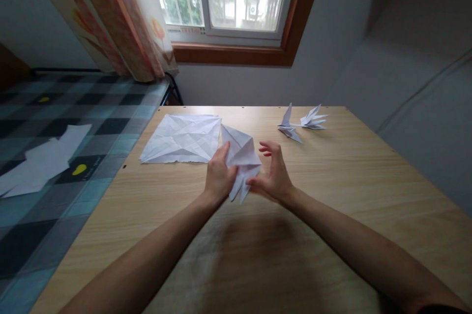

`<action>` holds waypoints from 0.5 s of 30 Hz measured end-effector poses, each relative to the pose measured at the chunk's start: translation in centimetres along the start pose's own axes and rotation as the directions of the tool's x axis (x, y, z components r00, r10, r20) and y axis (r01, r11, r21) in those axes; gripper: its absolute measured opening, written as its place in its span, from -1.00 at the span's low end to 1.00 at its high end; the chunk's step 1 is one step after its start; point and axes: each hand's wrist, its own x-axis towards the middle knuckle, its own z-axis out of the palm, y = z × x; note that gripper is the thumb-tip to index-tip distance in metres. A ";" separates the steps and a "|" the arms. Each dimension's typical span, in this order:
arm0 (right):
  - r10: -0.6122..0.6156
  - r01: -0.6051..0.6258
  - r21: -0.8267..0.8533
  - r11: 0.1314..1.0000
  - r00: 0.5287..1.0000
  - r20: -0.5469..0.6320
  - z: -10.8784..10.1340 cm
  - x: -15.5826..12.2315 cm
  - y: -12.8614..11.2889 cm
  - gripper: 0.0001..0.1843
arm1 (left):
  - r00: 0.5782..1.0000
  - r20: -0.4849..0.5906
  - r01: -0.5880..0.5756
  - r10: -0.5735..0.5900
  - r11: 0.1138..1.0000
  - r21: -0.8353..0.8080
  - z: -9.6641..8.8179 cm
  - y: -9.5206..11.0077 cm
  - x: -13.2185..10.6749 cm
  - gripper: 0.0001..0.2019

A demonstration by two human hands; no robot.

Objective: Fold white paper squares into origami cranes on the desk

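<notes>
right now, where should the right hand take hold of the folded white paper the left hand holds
Probably its pointed right corner, from the right: the left hand grasps the folded white paper on its left side, while that corner juts toward the open right hand.

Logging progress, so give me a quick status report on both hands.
Left hand gripping pointed folded white paper. Right hand open beside it. Creased rectangular white paper sheet close, left.

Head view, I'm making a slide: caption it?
Left hand grips folded paper, right hand open beside it; two paper figures beyond.
</notes>
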 end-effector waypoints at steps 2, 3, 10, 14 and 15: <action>0.005 -0.004 -0.008 1.000 0.999 0.047 0.1 0.0 0.1 0.05 | 1.000 -0.005 0.017 -0.017 0.999 0.028 0.0 0.1 0.0 -0.36; 0.014 -0.013 -0.015 1.000 0.998 0.062 0.1 0.0 0.1 0.07 | 1.000 -0.004 0.015 -0.014 0.999 0.049 0.0 0.2 -0.1 -0.33; 0.203 -0.214 -0.111 0.971 0.974 -0.102 0.6 0.1 -0.5 -0.10 | 0.989 0.078 -0.140 0.128 0.977 0.162 0.5 1.0 -1.0 -0.17; 0.243 -0.276 -0.154 0.949 0.949 -0.203 0.8 0.1 -0.7 -0.20 | 0.982 0.100 -0.180 0.162 0.961 0.208 0.4 1.5 -1.4 -0.13; 0.256 -0.295 -0.146 0.944 0.937 -0.236 0.7 0.2 -0.7 -0.25 | 0.981 0.101 -0.186 0.167 0.959 0.215 0.4 1.5 -1.3 -0.11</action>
